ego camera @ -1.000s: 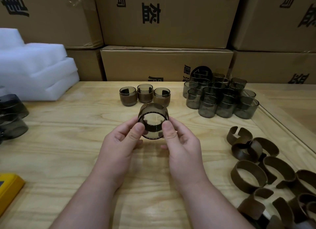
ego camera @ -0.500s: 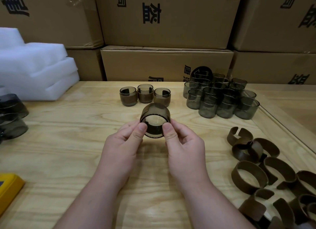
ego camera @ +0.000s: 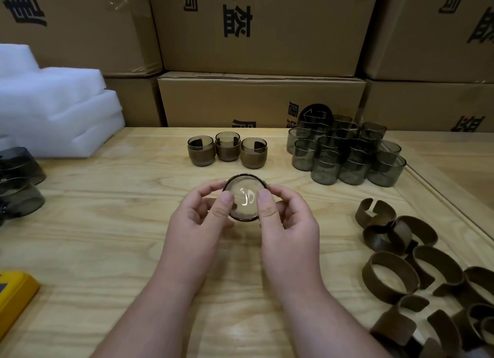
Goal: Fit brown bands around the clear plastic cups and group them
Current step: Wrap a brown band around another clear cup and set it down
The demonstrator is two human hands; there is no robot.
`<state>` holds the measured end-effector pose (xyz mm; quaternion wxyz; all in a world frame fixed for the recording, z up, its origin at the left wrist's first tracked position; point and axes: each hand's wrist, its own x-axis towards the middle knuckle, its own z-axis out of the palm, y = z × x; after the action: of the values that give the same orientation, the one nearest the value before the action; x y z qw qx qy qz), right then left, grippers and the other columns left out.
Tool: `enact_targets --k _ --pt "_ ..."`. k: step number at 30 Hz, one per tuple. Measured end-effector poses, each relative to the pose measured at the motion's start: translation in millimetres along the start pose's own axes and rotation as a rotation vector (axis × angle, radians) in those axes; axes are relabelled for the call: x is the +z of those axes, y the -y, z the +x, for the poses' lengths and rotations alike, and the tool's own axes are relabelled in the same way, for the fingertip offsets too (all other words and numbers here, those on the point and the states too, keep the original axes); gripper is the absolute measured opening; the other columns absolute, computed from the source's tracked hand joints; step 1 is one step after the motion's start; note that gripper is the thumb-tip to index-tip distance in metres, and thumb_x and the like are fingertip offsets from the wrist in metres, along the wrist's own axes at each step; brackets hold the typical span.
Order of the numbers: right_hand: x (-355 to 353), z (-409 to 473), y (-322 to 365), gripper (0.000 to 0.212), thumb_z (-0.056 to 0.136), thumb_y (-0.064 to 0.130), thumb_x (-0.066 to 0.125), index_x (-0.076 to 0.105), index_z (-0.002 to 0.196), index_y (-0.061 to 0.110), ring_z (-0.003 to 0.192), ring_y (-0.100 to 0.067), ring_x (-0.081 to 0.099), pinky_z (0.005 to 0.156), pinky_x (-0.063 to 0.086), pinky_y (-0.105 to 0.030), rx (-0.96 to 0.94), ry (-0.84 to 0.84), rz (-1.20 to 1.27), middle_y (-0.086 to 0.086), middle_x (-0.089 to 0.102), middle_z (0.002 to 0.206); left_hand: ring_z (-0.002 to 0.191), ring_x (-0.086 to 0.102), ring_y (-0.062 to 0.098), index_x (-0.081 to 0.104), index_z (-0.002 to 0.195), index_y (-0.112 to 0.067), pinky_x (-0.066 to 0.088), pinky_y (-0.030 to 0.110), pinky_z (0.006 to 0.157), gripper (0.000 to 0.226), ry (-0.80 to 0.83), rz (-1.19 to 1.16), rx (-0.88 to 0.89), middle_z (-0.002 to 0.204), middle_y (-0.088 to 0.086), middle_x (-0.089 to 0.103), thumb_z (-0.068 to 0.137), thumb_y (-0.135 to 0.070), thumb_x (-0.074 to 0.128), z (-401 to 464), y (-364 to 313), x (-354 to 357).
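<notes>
Both hands grip one cup (ego camera: 244, 197) above the table (ego camera: 112, 240): the left hand (ego camera: 199, 221) curls round its left side with the thumb pressed on the near face, and the right hand (ego camera: 287, 221) does the same on the right side. This cup is smoky clear plastic, tipped so that its round bottom faces the camera, with a bright glint across it. A thin brown band (ego camera: 260, 221) shows only as a dark edge round the rim between the thumbs; how far it is seated I cannot tell.

Compared with half a second ago, the cup has been tipped further toward the camera, so its side wall no longer shows and the round face fills the gap between the thumbs. Both thumbs now lie across that face instead of at its lower edge.

Just beyond the fingers, three banded cups (ego camera: 227, 152) stand in a row. Beyond and to the right of the right hand stands a cluster of bare cups (ego camera: 344, 154). Loose bands (ego camera: 395, 275) lie in a heap well to the right.
</notes>
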<state>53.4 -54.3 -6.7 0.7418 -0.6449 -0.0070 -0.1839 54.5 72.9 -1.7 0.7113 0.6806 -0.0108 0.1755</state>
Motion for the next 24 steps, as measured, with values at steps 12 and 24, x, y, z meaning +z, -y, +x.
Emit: enact_targets --k 12,24 --pt "2.8 -3.0 -4.0 0.052 0.068 0.062 0.07 0.065 0.116 0.044 0.1 0.003 0.058 0.085 0.046 -0.011 -0.024 0.232 -0.399 0.022 0.054 0.109 0.103 0.069 0.017 0.073 0.102 -0.029 0.054 0.041 0.093 0.051 -0.011 0.285 0.037 0.098 -0.007 0.076 0.1 -0.06 0.032 0.6 6.1 1.0" --pt "10.6 -0.7 -11.3 0.061 0.063 0.084 0.049 0.056 0.112 0.048 0.112 -0.007 0.048 0.099 0.036 -0.031 -0.066 0.229 -0.93 0.025 0.052 0.102 0.089 0.061 -0.015 0.071 0.109 -0.036 0.045 0.007 0.07 0.027 -0.328 0.053 -0.111 0.104 -0.014 0.07 0.108 -0.036 0.044 10.4 7.8 -0.8"
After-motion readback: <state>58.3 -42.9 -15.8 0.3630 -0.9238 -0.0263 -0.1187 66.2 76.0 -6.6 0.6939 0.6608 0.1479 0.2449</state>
